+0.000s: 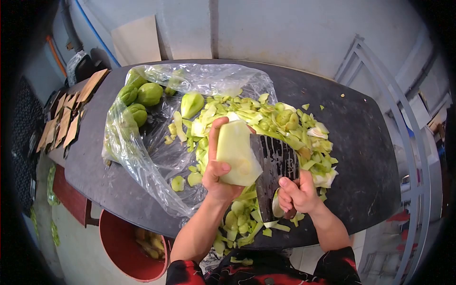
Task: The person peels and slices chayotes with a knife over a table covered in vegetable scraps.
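A pale, peeled chayote (237, 154) is gripped in my left hand (219, 183), thumb in front and fingers behind. My right hand (301, 194) is closed round the handle of a cleaver (276, 164), whose broad dark blade is wet and streaked. The blade's edge is close against the right side of the chayote; I cannot tell whether it cuts in. Beneath both hands spreads a heap of green peelings and cut pieces (308, 145). Whole green chayotes (149, 94) lie at the back left in a clear plastic bag (126, 142), and a lighter one (192, 104) sits beside the heap.
The dark table (365, 190) has a rounded edge. Below its front left stands a red bucket (111, 247) with yellowish pieces inside. Cardboard pieces (61, 121) are at the far left. A grey metal frame (408, 109) stands along the right, and a wall (285, 38) lies behind.
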`<move>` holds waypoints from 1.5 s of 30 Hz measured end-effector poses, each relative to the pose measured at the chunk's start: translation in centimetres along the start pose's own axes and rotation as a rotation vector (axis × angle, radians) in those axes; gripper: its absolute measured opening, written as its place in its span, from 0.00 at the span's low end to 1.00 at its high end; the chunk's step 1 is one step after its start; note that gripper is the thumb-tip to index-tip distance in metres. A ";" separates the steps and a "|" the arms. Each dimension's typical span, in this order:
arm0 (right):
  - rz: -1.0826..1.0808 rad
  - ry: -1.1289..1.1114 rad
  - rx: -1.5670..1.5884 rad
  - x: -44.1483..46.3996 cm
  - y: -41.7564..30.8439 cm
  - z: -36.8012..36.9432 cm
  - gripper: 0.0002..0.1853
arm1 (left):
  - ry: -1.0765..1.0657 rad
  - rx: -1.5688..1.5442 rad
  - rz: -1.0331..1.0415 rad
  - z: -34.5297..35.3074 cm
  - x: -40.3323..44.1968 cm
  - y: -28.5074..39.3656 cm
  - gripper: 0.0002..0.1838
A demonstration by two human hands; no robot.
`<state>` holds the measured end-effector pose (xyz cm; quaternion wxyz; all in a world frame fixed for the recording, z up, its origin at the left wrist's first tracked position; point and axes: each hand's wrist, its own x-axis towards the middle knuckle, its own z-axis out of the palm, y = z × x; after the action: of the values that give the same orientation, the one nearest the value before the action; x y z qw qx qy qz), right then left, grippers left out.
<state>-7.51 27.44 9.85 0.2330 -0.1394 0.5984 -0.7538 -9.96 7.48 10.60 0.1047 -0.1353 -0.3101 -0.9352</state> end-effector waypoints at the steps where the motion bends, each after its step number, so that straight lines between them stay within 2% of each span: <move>1: 0.000 0.003 0.001 0.1 -0.1 0.0 0.11 | 0.034 -0.001 -0.023 0.2 -0.3 -0.4 0.48; 9: -0.013 -0.025 0.012 0.3 -0.9 -0.5 0.10 | 0.000 0.063 -0.134 0.8 -0.6 -0.6 0.49; 14: -0.020 0.011 0.044 0.8 0.3 0.3 0.10 | 0.146 0.001 -0.064 1.6 -0.8 -1.5 0.51; 17: -0.003 0.024 0.058 1.0 -0.2 0.1 0.11 | 0.030 0.063 -0.162 0.2 -0.5 -1.1 0.50; 20: 0.014 -0.015 -0.012 1.4 -0.8 -0.5 0.10 | 0.021 0.049 -0.171 0.3 -0.2 -0.9 0.49; 23: 0.010 -0.015 -0.057 1.7 -2.1 -0.4 0.10 | 0.095 0.037 -0.096 1.2 -0.2 -0.7 0.49; 27: -0.035 0.001 -0.123 1.1 -4.3 0.2 0.09 | 0.042 0.021 0.000 0.5 0.1 0.7 0.45; 29: -0.210 0.104 -0.215 0.9 -4.5 0.1 0.08 | -0.001 -0.122 0.041 0.0 0.6 2.3 0.41; 30: -0.240 0.218 -0.349 0.9 -4.1 0.7 0.07 | 0.071 -0.031 0.176 -0.4 1.0 2.5 0.38; 31: -0.241 0.211 -0.353 0.9 -4.0 1.9 0.07 | 0.073 -0.032 0.184 -0.7 1.3 2.5 0.38; 33: -0.544 0.271 -1.056 0.7 -3.3 5.3 0.06 | 0.213 0.071 0.420 -1.4 1.5 2.1 0.31; 34: -0.548 0.270 -1.055 0.9 -2.3 6.5 0.06 | 0.214 0.101 0.486 -1.8 1.6 2.2 0.33; 36: -0.807 0.174 -1.322 1.3 -0.2 8.3 0.07 | 0.226 0.105 0.560 -1.8 1.5 2.4 0.33; 37: -0.807 0.176 -1.320 1.4 0.0 9.2 0.07 | 0.240 0.108 0.633 -1.9 1.5 2.6 0.33; 40: -0.800 0.147 -1.481 1.3 0.1 10.9 0.16 | 0.221 0.120 0.687 -2.1 1.4 3.3 0.35; 45: -0.817 0.124 -1.471 1.3 -0.2 11.3 0.17 | 0.230 0.162 0.734 -1.8 1.4 4.1 0.38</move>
<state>-3.09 17.33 12.69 -0.2415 -0.4195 0.8511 -0.2035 -10.46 3.02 11.86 0.4765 -0.1230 -0.2999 -0.8172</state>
